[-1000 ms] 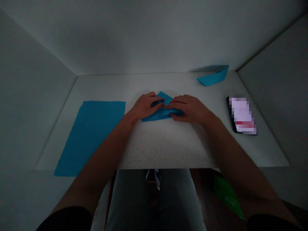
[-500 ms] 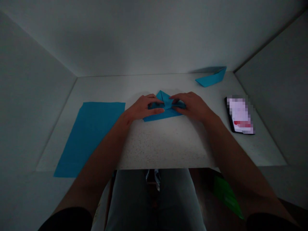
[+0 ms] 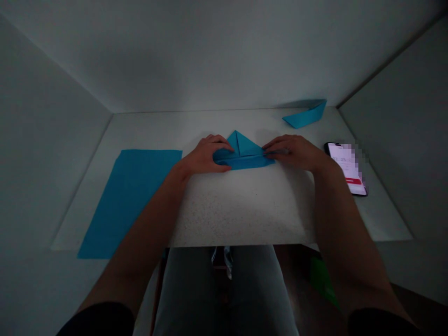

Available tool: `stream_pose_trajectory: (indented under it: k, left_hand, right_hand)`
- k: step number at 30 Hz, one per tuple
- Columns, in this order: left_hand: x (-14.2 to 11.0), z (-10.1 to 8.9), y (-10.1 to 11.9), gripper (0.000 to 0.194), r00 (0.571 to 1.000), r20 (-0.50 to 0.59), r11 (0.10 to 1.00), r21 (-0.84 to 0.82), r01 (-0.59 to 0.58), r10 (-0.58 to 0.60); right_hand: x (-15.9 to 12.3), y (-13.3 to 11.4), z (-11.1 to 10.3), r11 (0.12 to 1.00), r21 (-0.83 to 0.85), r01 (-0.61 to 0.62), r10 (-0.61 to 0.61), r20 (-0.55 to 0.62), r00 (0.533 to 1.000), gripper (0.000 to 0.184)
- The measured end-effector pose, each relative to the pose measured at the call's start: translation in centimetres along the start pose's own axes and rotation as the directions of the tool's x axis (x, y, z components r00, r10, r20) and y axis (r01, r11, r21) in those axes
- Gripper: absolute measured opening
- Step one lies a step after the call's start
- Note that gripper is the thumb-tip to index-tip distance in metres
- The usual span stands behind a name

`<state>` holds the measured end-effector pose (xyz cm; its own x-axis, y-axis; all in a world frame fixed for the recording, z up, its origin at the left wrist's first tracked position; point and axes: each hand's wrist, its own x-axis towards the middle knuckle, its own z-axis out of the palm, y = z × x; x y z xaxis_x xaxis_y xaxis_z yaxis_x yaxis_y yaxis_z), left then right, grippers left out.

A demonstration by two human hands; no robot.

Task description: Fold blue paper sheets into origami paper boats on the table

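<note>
A blue folded paper (image 3: 241, 151) lies in the middle of the white table (image 3: 238, 210), a triangle above a folded strip. My left hand (image 3: 205, 156) grips its left end with curled fingers. My right hand (image 3: 297, 151) presses on its right end, fingers together and pointing left along the strip. Both hands touch the paper.
A flat blue paper sheet (image 3: 131, 198) lies at the left, reaching the table's front edge. A finished blue folded piece (image 3: 306, 116) sits at the back right. A lit phone (image 3: 348, 168) lies at the right. Walls close the table on three sides.
My hands have slid apart from the middle of the folded paper to its two ends. The triangle and strip now show between them.
</note>
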<state>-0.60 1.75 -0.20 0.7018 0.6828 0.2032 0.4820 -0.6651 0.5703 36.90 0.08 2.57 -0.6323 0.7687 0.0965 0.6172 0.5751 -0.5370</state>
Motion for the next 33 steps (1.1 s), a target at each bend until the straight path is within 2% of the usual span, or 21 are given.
stream_pose_trajectory:
  k: [5,9,13,15,18,20,23,26,28,30,33]
  left_hand:
    - [0.1,-0.1,-0.5,0.034,0.999,-0.032,0.999,-0.041,-0.010,0.008]
    - [0.1,0.0,-0.5,0.025,0.985,-0.110,0.984,-0.136,0.116,-0.132]
    - [0.1,0.3,-0.1,0.049,0.966,-0.152,0.969,-0.165,0.186,-0.211]
    - [0.2,0.4,0.2,0.047,0.967,-0.156,0.974,-0.135,0.183,-0.204]
    - [0.4,0.4,0.4,0.032,0.973,-0.150,0.984,-0.057,0.166,-0.173]
    - [0.5,0.3,0.4,0.029,0.973,-0.148,0.984,0.007,0.178,-0.175]
    - [0.4,0.1,0.2,0.036,0.959,-0.152,0.964,0.079,0.252,-0.239]
    - [-0.1,-0.1,-0.2,0.062,0.941,-0.172,0.945,0.103,0.311,-0.291]
    - [-0.3,-0.2,-0.4,0.077,0.938,-0.184,0.942,0.115,0.317,-0.293]
    - [-0.5,-0.2,-0.5,0.078,0.942,-0.173,0.943,0.121,0.310,-0.288]
    - [-0.4,-0.2,-0.4,0.069,0.950,-0.129,0.949,0.105,0.298,-0.285]
  right_hand:
    - [0.3,0.0,1.0,0.990,-0.004,-0.140,0.139,-0.130,0.982,0.033]
    - [0.8,0.7,2.1,0.975,-0.084,-0.207,0.188,-0.190,0.964,0.029]
    - [1.4,0.3,2.7,0.973,-0.144,-0.178,0.133,-0.281,0.951,0.029]
    - [1.8,-0.6,3.0,0.976,-0.180,-0.123,0.066,-0.295,0.953,0.027]
    - [2.3,-2.4,3.8,0.981,-0.193,0.002,-0.039,-0.186,0.982,0.022]
    - [2.4,-3.0,4.3,0.983,-0.175,0.051,-0.070,-0.105,0.992,0.024]
    - [2.2,-2.3,4.3,0.987,-0.157,-0.023,0.004,-0.122,0.993,0.027]
    - [1.7,-0.6,3.8,0.974,-0.146,-0.172,0.137,-0.224,0.965,0.030]
    - [1.5,0.3,3.6,0.961,-0.153,-0.231,0.183,-0.274,0.944,0.036]
    - [1.4,0.6,3.6,0.958,-0.156,-0.242,0.190,-0.290,0.938,0.045]
    - [1.6,0.2,3.9,0.967,-0.131,-0.217,0.180,-0.252,0.951,0.050]
